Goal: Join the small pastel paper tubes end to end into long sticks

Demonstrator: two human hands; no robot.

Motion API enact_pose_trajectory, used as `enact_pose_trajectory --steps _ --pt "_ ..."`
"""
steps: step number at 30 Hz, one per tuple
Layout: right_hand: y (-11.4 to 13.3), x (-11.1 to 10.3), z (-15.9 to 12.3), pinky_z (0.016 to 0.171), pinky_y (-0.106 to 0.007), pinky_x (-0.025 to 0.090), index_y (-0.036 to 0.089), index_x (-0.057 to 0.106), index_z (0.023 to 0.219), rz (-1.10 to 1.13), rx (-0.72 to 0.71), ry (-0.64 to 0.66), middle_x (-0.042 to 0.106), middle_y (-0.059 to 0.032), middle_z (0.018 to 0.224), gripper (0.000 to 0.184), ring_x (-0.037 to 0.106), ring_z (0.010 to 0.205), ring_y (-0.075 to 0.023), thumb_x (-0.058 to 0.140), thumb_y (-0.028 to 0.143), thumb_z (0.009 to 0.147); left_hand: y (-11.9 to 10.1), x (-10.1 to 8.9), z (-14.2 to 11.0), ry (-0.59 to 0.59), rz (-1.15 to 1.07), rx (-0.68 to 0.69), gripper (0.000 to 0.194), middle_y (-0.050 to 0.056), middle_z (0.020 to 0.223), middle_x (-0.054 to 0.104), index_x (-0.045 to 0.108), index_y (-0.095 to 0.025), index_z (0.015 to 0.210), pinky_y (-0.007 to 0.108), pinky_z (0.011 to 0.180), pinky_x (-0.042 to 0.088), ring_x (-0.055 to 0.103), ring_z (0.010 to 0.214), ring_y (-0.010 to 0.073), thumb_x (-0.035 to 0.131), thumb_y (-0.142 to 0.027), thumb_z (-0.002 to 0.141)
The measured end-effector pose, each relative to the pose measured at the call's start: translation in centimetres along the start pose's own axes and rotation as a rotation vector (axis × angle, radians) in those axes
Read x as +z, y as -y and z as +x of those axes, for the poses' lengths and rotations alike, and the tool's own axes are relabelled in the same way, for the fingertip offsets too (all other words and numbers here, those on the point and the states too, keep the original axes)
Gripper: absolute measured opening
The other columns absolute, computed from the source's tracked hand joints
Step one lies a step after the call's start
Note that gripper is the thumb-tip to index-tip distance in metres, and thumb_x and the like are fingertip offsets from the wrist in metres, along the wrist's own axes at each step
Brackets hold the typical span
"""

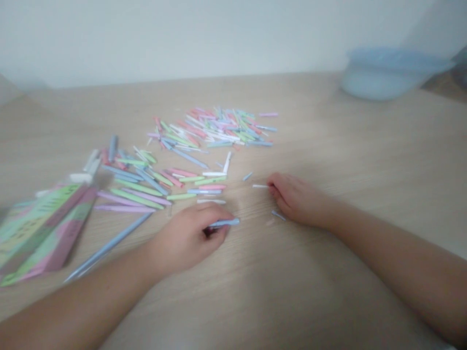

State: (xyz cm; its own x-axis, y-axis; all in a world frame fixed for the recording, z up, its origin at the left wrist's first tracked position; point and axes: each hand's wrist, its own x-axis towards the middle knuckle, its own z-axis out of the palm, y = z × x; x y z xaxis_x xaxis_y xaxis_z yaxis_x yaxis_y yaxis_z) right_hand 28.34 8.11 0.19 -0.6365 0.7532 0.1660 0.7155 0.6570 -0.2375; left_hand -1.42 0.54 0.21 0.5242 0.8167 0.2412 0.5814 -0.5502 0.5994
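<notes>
My left hand (pixel 199 233) is closed around a light blue pen-like piece (pixel 228 222), whose end sticks out past thumb and forefinger toward the right. A short way off, my right hand (pixel 292 198) pinches a thin white stick (pixel 260 186) pointing left. Just below those right fingers, a small blue piece (pixel 278 215) lies on the table, and another small blue piece (pixel 247 176) rests farther back. Beyond my left hand, pastel pen-like sticks (pixel 138 192) in green, purple, blue and pink lie loosely side by side. Blur hides their finer detail.
Farther back spreads a heap of short pastel pieces (pixel 226 126). Pastel printed boxes (pixel 47 233) lie at the left, with white pieces (pixel 89 165) at their far end. A long blue stick (pixel 109 247) rests by my left forearm. At the back right stands a pale blue container (pixel 383 73).
</notes>
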Motion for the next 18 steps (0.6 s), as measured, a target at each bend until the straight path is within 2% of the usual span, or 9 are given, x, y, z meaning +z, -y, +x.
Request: enact_pose_trajectory --steps 3,7,12,15,18 --pt "0.2 -0.1 0.0 0.072 -0.034 0.046 0.019 0.055 0.106 0.080 0.054 -0.024 0.069 -0.0100 0.092 0.022 0.065 0.079 -0.0234 0.036 0.030 0.110 0.1 -0.1 0.0 -0.017 0.002 0.019 0.022 0.002 0.110 0.076 0.073 -0.026 0.117 0.029 0.094 0.054 0.071 0.103 0.0173 0.063 -0.020 0.099" --pt "-0.1 -0.7 -0.2 0.062 -0.032 0.040 0.021 0.051 0.105 0.129 0.131 -0.101 0.066 -0.0065 0.083 0.023 0.059 0.067 -0.0211 0.034 0.035 0.110 0.1 -0.1 0.1 -0.016 0.021 0.004 0.021 0.003 0.108 0.074 0.071 -0.026 0.119 0.030 0.093 0.054 0.069 0.101 0.0182 0.061 -0.023 0.101" --pt "0.1 -4.1 -0.8 0.056 -0.033 0.030 0.022 0.050 0.103 0.001 0.307 -0.155 0.060 -0.0035 0.071 0.021 0.051 0.058 -0.0214 0.034 0.035 0.110 0.1 -0.1 0.1 0.009 0.029 -0.010 0.022 0.005 0.110 0.074 0.070 -0.026 0.122 0.032 0.093 0.055 0.069 0.103 0.0200 0.059 -0.026 0.103" --pt "0.3 -6.4 -3.0 0.055 -0.034 0.029 0.023 0.050 0.103 -0.105 0.452 -0.156 0.055 -0.0026 0.067 0.020 0.052 0.057 -0.0234 0.035 0.036 0.108 0.4 0.0 0.0 0.021 0.042 0.000 0.022 0.005 0.111 0.074 0.069 -0.026 0.123 0.033 0.093 0.055 0.069 0.103 0.0204 0.058 -0.028 0.104" --pt "-0.2 -6.6 -7.2 0.057 -0.036 0.033 0.023 0.049 0.104 -0.169 0.604 -0.184 0.056 -0.0033 0.069 0.020 0.055 0.060 -0.0255 0.036 0.038 0.108 0.8 0.2 0.0 0.023 0.057 0.003 0.023 0.005 0.113 0.074 0.069 -0.026 0.123 0.033 0.093 0.054 0.069 0.105 0.0213 0.057 -0.029 0.104"
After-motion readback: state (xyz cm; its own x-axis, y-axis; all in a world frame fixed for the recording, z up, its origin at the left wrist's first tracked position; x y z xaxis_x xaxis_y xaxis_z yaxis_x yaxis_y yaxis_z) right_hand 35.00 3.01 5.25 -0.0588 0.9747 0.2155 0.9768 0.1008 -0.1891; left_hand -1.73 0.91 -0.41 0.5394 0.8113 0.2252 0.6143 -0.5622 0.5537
